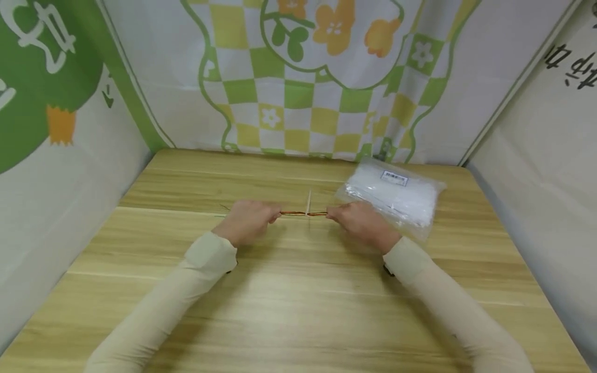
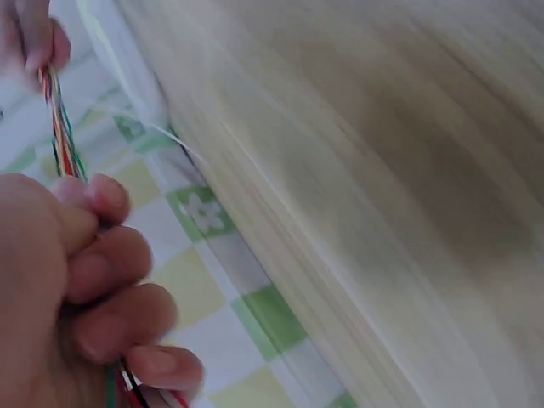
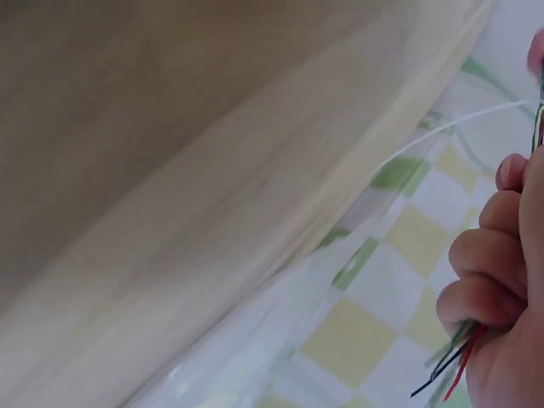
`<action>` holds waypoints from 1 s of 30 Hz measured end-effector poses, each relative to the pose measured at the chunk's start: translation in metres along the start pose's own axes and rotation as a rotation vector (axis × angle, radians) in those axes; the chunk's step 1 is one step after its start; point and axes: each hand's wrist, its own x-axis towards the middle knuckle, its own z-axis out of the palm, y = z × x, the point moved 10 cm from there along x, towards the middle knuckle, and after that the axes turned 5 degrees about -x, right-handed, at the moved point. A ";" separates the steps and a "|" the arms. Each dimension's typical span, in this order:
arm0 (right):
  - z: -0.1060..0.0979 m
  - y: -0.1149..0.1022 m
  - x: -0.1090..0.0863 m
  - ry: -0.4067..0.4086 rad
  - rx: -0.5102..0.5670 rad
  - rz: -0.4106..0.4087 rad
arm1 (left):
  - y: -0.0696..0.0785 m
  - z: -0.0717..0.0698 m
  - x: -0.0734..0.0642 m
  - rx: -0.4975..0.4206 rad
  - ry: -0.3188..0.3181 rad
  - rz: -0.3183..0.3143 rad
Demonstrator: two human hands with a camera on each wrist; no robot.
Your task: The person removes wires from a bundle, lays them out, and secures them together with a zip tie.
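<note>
A bundle of thin coloured wires point(image 1: 294, 213) stretches level between both hands above the table. My left hand point(image 1: 249, 220) grips its left part, fingers curled round it, with loose wire ends poking out past the little finger. The right hand point(image 1: 361, 223) holds the other part the same way; red, black and green wire ends point(image 3: 450, 365) stick out below its fist. Around the middle of the bundle sits a white cable tie point(image 1: 309, 201), its tail pointing away toward the back of the table. Inside the fists the wires are hidden.
A clear plastic bag of white cable ties point(image 1: 394, 191) with a barcode label lies at the back right, just beyond the right hand. The wooden table point(image 1: 289, 311) meets a patterned curtain point(image 1: 298, 103) at the back, and fabric walls stand on both sides.
</note>
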 end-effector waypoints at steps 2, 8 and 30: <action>0.001 0.004 -0.004 -0.012 -0.020 0.015 | -0.004 -0.001 -0.003 -0.016 0.003 -0.011; 0.007 0.016 -0.015 -0.074 -0.058 0.047 | -0.018 0.000 -0.014 -0.033 0.009 -0.060; 0.001 0.027 -0.021 -0.234 0.088 -0.004 | -0.041 -0.007 -0.031 -0.132 -0.018 -0.001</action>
